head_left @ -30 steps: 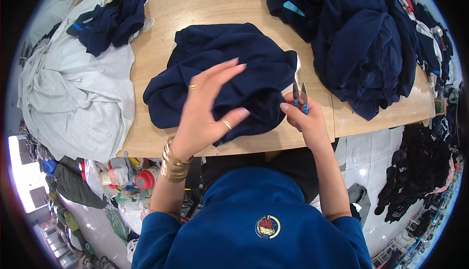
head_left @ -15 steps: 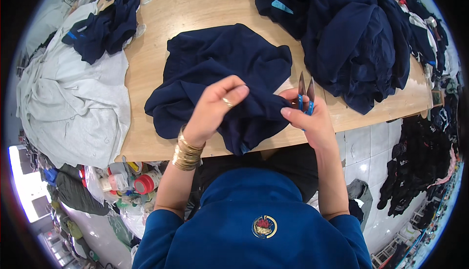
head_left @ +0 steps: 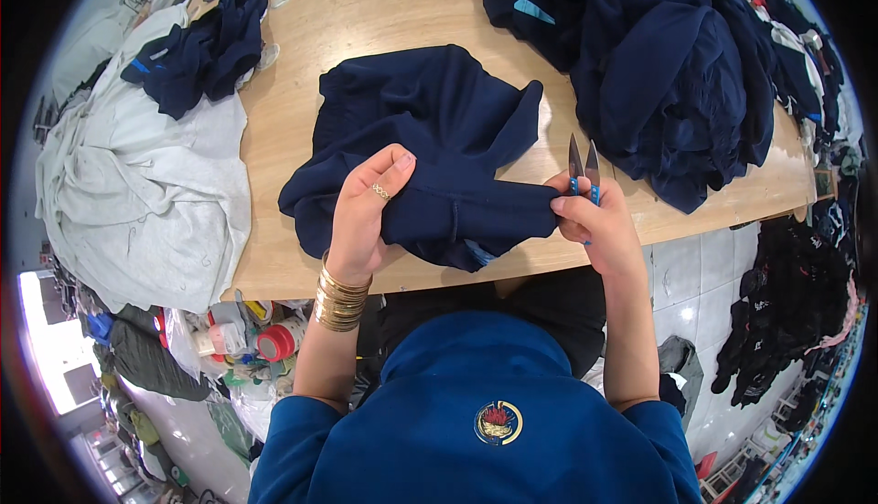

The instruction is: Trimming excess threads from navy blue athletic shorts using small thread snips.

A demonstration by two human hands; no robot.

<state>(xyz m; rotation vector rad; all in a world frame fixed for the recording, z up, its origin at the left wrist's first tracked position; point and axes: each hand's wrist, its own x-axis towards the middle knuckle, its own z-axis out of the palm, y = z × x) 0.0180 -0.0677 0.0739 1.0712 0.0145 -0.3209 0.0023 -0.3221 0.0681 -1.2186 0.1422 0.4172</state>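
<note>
Left hand (head_left: 366, 216) is curling closed over a fold of the navy garment (head_left: 430, 152), right hand (head_left: 594, 225) is pinching its far end while gripping small blue-handled snips (head_left: 583, 170), blades up; garment is lying on the wooden table (head_left: 384, 10).

1. The person wears a short-sleeved top of plain royal-blue knit fabric (head_left: 476, 422); the sleeves end above the elbows and both forearms are bare.
2. A small round embroidered badge (head_left: 498, 423), with a gold rim, a dark ground and a red figure in the middle, sits on the top's front, and it is the only marking on the cloth.
3. Up and to the left of the badge, a stack of several thin gold bangles (head_left: 340, 296) rings the left wrist.
4. Above the bangles, a narrow patterned gold ring (head_left: 380, 192) sits on one finger of the left hand (head_left: 366, 216).
5. The right hand (head_left: 599, 230), up and right of the badge, shows no jewellery.
</note>
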